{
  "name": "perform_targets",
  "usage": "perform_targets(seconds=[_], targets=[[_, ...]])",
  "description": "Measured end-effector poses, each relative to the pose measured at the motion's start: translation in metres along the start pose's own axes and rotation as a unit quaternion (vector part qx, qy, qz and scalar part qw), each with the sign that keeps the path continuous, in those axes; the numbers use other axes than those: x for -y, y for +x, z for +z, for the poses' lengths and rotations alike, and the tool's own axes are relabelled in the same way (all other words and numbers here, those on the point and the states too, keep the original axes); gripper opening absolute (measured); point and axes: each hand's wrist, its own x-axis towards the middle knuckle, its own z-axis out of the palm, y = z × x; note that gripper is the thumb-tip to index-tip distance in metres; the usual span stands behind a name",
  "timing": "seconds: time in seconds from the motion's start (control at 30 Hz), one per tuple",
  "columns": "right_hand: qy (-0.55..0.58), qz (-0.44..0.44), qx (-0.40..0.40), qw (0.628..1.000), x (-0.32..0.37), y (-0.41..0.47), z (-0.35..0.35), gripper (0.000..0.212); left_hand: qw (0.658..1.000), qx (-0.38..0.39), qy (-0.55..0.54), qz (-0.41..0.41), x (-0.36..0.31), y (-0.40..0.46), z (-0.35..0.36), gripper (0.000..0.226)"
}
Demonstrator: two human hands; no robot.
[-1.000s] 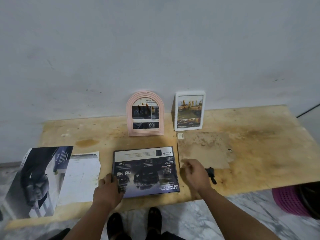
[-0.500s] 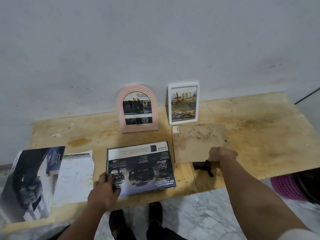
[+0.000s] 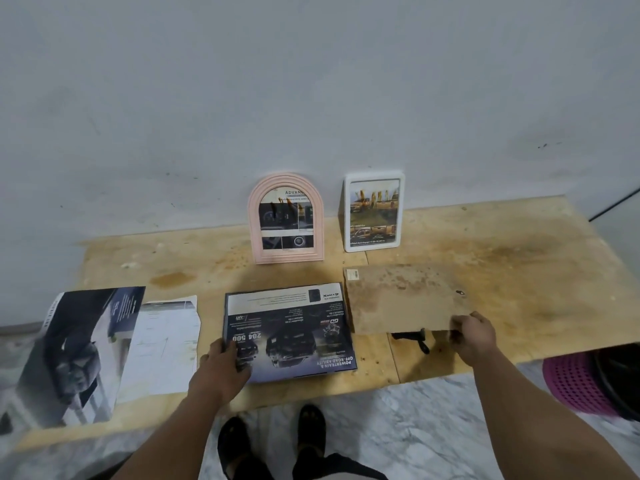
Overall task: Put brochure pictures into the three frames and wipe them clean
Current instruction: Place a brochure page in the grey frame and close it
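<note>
Frames stood at the back of the wooden table (image 3: 519, 271), two of them upright against the wall: a pink arched frame (image 3: 286, 219) on the left and a white rectangular frame (image 3: 374, 212) just to its right, each with a brochure picture inside. Nearer me lay a dark frame (image 3: 290, 332), flat, with a truck brochure page showing in it, its printing upside down from where I stood. My left hand (image 3: 223, 367) rested on that frame's near left corner, fingers spread and fairly straight, thumb on the page — pressing rather than gripping. My right hand (image 3: 473, 336) pinched the near right corner of a brown backing board (image 3: 401, 297), fingers curled round its edge; the board lay just beside the dark frame, tilted up at my end, with a black stand (image 3: 414, 338) showing under its near edge. To the left lay an open brochure (image 3: 79, 351) with a white sheet (image 3: 162, 344) just beside it. A purple basket (image 3: 575, 382) sat on the marble floor at right.
</note>
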Motion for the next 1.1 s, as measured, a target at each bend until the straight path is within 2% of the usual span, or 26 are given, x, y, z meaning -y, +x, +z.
perform_targets(seconds=[0.1,0.33,0.5,0.67,0.8,0.87,0.93,1.1], targets=[[-0.012,-0.032,0.041,0.999,-0.008,-0.019,0.006,0.054,0.999,-0.01,-0.037,-0.002,0.004,-0.001,0.001,0.07],[-0.048,-0.038,0.153,0.986,-0.046,-0.054,0.054,0.021,0.991,-0.046,-0.129,-0.004,0.013,-0.006,0.004,0.045],[-0.069,-0.019,0.196,0.978,-0.078,-0.08,0.1,0.015,0.996,0.002,-0.092,-0.018,0.025,-0.007,0.012,0.059],[-0.108,-0.019,0.203,0.973,-0.109,-0.097,0.129,0.036,0.997,0.005,-0.081,-0.017,0.025,-0.006,0.017,0.058],[-0.14,-0.092,0.186,0.968,-0.119,-0.109,0.131,0.036,0.997,0.015,-0.071,-0.01,0.028,-0.004,0.019,0.062],[-0.162,-0.144,0.179,0.96,-0.12,-0.114,0.128,0.054,0.997,0.018,-0.075,-0.006,0.03,-0.003,0.019,0.062],[-0.172,-0.16,0.183,0.955,-0.122,-0.116,0.124,0.075,0.996,0.016,-0.087,-0.004,0.031,-0.003,0.019,0.064],[-0.237,-0.175,0.196,0.935,-0.128,-0.108,0.122,0.084,0.993,0.014,-0.121,0.001,0.036,-0.004,0.015,0.068]])
